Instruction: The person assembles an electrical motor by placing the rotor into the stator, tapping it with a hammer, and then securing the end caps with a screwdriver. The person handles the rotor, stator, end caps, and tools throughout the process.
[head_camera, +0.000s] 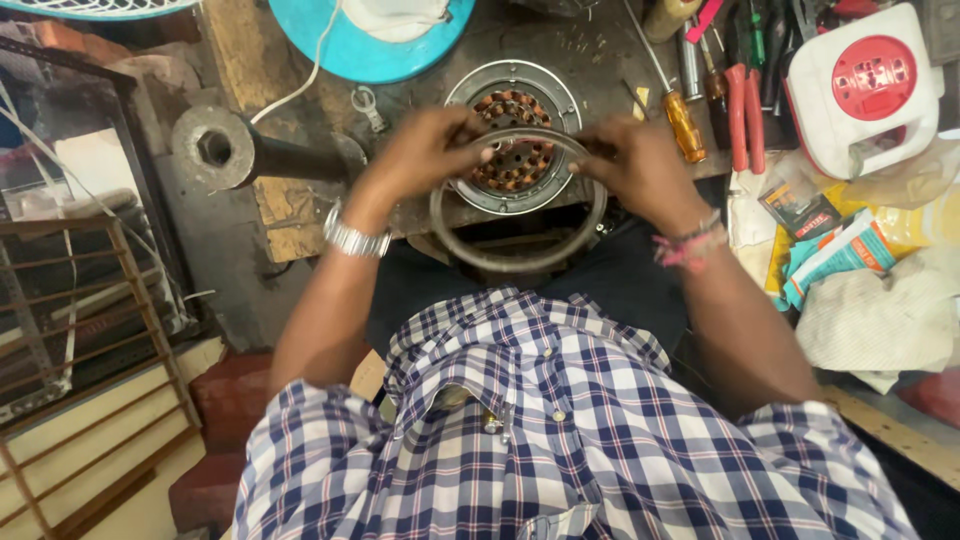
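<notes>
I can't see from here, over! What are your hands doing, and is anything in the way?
Left hand and right hand both grip metal ring. Ring held just above round motor core on workbench. Screwdriver lies beside right hand, not blocking.

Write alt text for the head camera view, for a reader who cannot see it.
Seen from above, a person's left hand and right hand hold a dark metal ring over a round motor stator with copper windings on a cluttered workbench. An orange-handled screwdriver and red-handled pliers lie to the right.
</notes>
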